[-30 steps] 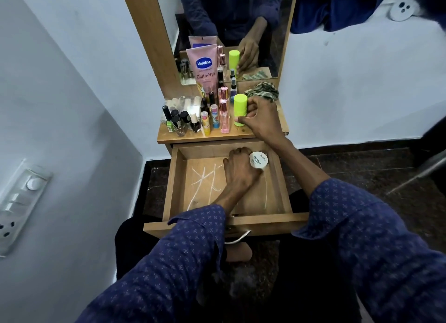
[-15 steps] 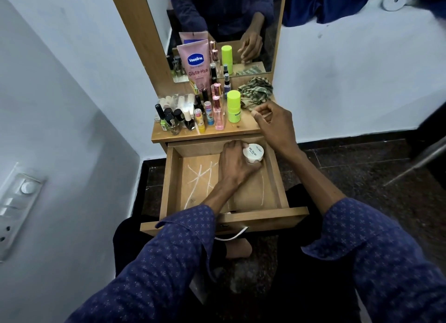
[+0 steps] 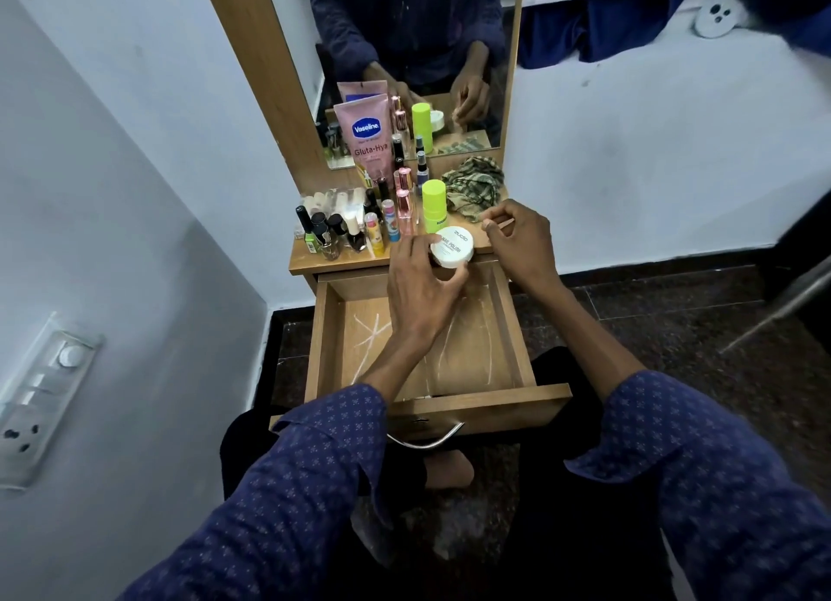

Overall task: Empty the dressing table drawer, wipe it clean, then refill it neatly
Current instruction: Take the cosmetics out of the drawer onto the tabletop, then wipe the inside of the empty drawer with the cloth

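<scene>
While the drawer (image 3: 508, 330) stands pulled open, the left hand (image 3: 420, 290) grips a round white jar (image 3: 451, 246), fingers curled round its rim, above the drawer's back edge. Right hand (image 3: 517, 241) hovers beside it, fingers loosely curled, holding nothing. Bottles crowd the tabletop (image 3: 314, 263); 1 crumpled cloth (image 3: 472, 184) behind.

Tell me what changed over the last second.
The left hand lifted the white jar out of the drawer up to the tabletop edge. The right hand let go of the green bottle and drew back. Bottles and cloth stayed put.
</scene>
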### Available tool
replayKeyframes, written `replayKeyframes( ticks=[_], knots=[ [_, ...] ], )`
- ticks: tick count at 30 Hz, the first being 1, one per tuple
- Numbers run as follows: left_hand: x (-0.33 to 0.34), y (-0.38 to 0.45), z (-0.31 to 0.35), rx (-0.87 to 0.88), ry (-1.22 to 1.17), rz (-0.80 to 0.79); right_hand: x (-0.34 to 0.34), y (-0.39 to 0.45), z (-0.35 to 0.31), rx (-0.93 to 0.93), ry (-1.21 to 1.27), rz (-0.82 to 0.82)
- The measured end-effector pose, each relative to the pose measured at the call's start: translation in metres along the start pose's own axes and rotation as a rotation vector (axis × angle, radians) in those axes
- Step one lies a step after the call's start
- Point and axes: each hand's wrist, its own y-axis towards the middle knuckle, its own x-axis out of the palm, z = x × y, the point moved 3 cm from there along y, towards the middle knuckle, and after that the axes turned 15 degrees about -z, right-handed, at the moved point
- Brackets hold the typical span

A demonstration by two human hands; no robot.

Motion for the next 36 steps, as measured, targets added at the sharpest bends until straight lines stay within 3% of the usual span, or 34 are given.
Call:
replayKeyframes(
  ticks=[6,13,22,26,29,33,36],
  knots=[
    [0.009,0.009,0.004,-0.070,0.034,0.005,-0.003,0.038,-0.008,-0.119,-0.272,0.031],
    [0.014,0.015,0.011,-0.090,0.099,-0.010,0.012,0.096,-0.006,-0.174,-0.540,-0.350],
    [0.015,0.028,0.014,-0.042,0.049,-0.018,-0.007,0.067,0.004,-0.061,-0.409,-0.153],
    [0.017,0.019,0.013,0.010,0.044,-0.058,-0.026,0.033,0.001,0.062,-0.111,0.000],
    [0.013,0.002,0.005,0.126,0.034,-0.122,-0.034,0.005,0.004,0.239,0.356,0.039],
    [-0.008,-0.023,-0.025,0.146,0.054,-0.164,-0.027,-0.037,0.000,0.381,1.316,-0.056],
    [-0.032,-0.039,-0.054,0.085,0.063,-0.163,-0.012,-0.061,-0.005,0.427,1.628,-0.204]
  ],
)
